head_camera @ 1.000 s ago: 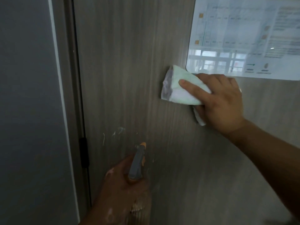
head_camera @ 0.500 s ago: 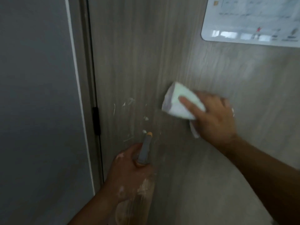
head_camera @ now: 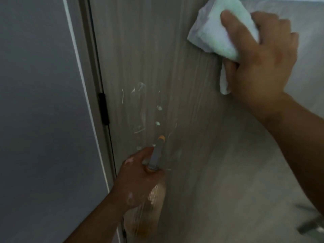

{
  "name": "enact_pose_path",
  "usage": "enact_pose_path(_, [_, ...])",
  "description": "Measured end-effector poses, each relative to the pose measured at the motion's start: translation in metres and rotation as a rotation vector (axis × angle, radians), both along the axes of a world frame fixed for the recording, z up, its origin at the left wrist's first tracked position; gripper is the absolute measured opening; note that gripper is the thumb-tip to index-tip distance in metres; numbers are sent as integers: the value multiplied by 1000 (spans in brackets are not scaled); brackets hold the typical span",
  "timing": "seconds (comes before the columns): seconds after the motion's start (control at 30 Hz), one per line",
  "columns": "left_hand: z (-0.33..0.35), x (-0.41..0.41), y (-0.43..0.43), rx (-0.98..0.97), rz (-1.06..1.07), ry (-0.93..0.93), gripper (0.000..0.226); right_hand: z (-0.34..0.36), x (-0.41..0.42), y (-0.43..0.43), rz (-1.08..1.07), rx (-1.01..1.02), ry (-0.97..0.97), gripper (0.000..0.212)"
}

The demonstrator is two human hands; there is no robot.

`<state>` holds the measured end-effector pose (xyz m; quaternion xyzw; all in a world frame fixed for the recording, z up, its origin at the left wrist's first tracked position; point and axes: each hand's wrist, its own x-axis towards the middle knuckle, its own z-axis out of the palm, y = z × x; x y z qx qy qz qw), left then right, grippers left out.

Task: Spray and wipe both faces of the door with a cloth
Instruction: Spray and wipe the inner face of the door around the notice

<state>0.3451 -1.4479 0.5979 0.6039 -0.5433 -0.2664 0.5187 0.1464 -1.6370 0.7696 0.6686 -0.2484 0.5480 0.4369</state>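
Note:
The door (head_camera: 201, 137) is grey-brown wood grain and fills the middle and right of the view. My right hand (head_camera: 259, 55) presses a folded pale green and white cloth (head_camera: 212, 35) flat against it near the top right, thumb curled under the cloth's lower edge. My left hand (head_camera: 138, 178) grips a clear spray bottle (head_camera: 150, 204) with a grey and orange nozzle (head_camera: 157, 151), which points at the door. Wet streaks and droplets (head_camera: 140, 111) glisten on the door above the nozzle.
A grey wall (head_camera: 38, 111) stands on the left beside the door frame (head_camera: 91, 85). A black hinge (head_camera: 103, 109) sits in the gap on the door's left edge. A metal door handle (head_camera: 313, 225) shows at the bottom right corner.
The view has dropped down the door, so the notice sheet has almost left the top. My right hand with the cloth slid down, then sits high in view again. The bottle stays aimed at the door.

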Motion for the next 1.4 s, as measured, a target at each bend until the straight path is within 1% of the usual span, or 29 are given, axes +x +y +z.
enact_pose_path(0.17, [-20, 3, -12, 37, -21, 27, 32, -2, 2, 2, -47, 9, -27, 45])
enact_pose_path(0.33, [-41, 8, -24, -18, -28, -25, 32, -6, 8, 4, -80, 20, -64, 45])
enact_pose_path(0.4, [-52, 12, -27, -28, -34, 22, 23, -14, 11, 5, -81, 43, -87, 47])
enact_pose_path(0.47, [-62, 18, -26, -31, -36, 93, 33, -29, 14, 7, -70, 55, -83, 46])
enact_pose_path(0.53, [-74, 25, -26, -39, -30, 77, 40, -58, 19, 9, -51, 71, -48, 46])
enact_pose_path(0.63, [-91, 35, -24, -45, -21, 54, 47, -125, 26, 13, -32, 95, 30, 47])
enact_pose_path(0.77, [-112, 41, -24, -48, -17, 89, 38, -226, 24, 16, -39, 153, 180, 50])
enact_pose_path(0.8, [-119, 42, -23, -45, -13, 83, 38, -251, 22, 18, -40, 174, 218, 47])
enact_pose_path(0.9, [-140, 42, -25, -64, 26, -15, 38, -326, 19, 22, -51, 239, 336, 42])
enact_pose_path(1.0, [-156, 42, -24, -67, 46, -10, 43, -373, 19, 22, -64, 271, 458, 44])
enact_pose_path(1.1, [-158, 41, -19, -91, 21, -5, 43, -372, 17, 19, -68, 251, 528, 45])
enact_pose_path(1.17, [-154, 40, -19, -104, 4, 2, 39, -356, 17, 21, -66, 245, 525, 46])
enact_pose_path(1.2, [-152, 40, -19, -113, 4, 2, 36, -342, 20, 22, -64, 238, 488, 47])
enact_pose_path(1.27, [-146, 39, -19, -135, 3, 9, 34, -302, 29, 22, -62, 203, 354, 47])
enact_pose_path(1.33, [-139, 38, -19, -150, -3, 28, 31, -248, 39, 18, -53, 146, 187, 59])
enact_pose_path(1.4, [-134, 37, -21, -165, -9, 56, 31, -191, 49, 16, -43, 117, 33, 60])
